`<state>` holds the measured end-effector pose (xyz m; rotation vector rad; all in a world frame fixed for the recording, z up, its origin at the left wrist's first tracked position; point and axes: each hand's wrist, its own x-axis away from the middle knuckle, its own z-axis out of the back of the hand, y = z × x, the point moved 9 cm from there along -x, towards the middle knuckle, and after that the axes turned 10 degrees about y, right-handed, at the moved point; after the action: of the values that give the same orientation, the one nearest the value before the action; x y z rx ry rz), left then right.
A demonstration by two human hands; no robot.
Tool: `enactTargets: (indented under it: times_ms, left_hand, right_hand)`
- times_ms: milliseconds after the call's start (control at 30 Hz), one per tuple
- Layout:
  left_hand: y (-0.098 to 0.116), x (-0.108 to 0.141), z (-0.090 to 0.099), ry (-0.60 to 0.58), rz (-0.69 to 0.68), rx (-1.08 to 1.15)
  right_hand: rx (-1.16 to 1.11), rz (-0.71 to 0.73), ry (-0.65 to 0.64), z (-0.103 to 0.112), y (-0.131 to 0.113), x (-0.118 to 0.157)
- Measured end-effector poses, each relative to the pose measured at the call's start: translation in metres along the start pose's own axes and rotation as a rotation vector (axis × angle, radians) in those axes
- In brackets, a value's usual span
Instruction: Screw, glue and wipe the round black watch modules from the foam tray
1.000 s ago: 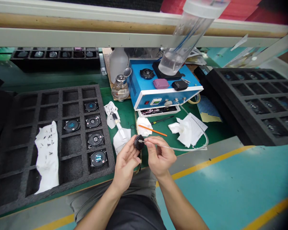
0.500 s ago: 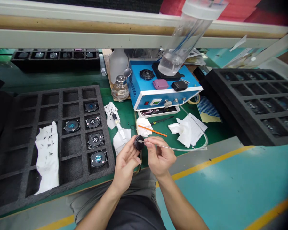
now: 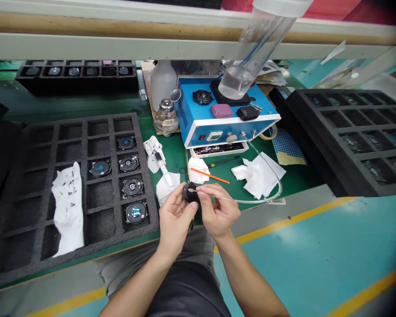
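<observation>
Watch case (image 3: 187, 193), likely light, rigid and best held by its rim, sits gripped in the curled left hand (image 3: 175, 216); the right hand (image 3: 219, 213) pinches a clear tube (image 3: 254, 201).

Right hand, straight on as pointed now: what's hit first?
Most likely the round black watch held in the left hand; the thin metallic nozzle in the right hand may be touching it, depth unclear.
</observation>
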<state>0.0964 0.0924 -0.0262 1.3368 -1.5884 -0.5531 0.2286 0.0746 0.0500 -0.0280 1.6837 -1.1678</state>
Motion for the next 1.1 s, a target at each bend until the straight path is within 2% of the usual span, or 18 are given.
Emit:
enactTargets:
  times_ms: [133,233,300,367,467,533,567,700,733,800,933,1100]
  left_hand:
    - [0.002,0.000,-0.002,0.123,-0.015,0.006]
    - [0.007,0.001,-0.001,0.196,-0.079,-0.013]
    - [0.011,0.001,0.000,0.221,-0.126,-0.032]
    - [0.013,0.000,0.000,0.220,-0.151,-0.030]
    - [0.017,0.003,0.002,0.193,-0.210,-0.022]
    - [0.029,0.010,0.003,0.171,-0.359,-0.089]
    - [0.040,0.017,0.002,0.152,-0.491,-0.149]
    - [0.080,0.069,-0.015,0.017,-1.231,-0.499]
    - [0.083,0.081,-0.019,-0.017,-1.384,-0.593]
    - [0.084,0.096,-0.022,-0.047,-1.588,-0.739]
    - [0.086,0.109,-0.015,-0.004,-1.780,-0.829]
    - [0.092,0.111,-0.006,0.065,-1.785,-0.839]
  right_hand:
    - [-0.045,0.028,-0.011,0.001,-0.003,0.000]
    - [-0.074,0.062,-0.002,0.005,-0.007,0.003]
    - [-0.095,0.075,0.075,0.014,-0.008,0.005]
    - [-0.128,0.054,0.204,0.027,-0.005,0.008]
    - [-0.192,-0.063,0.406,0.043,0.008,0.013]
    - [-0.231,-0.174,0.518,0.048,0.019,0.014]
    - [-0.245,-0.229,0.565,0.050,0.025,0.015]
    - [-0.249,-0.427,0.629,0.051,0.043,0.014]
    - [-0.245,-0.464,0.623,0.050,0.045,0.013]
    - [-0.243,-0.514,0.609,0.049,0.049,0.013]
    - [-0.265,-0.550,0.589,0.048,0.050,0.013]
    - [-0.286,-0.570,0.577,0.046,0.052,0.014]
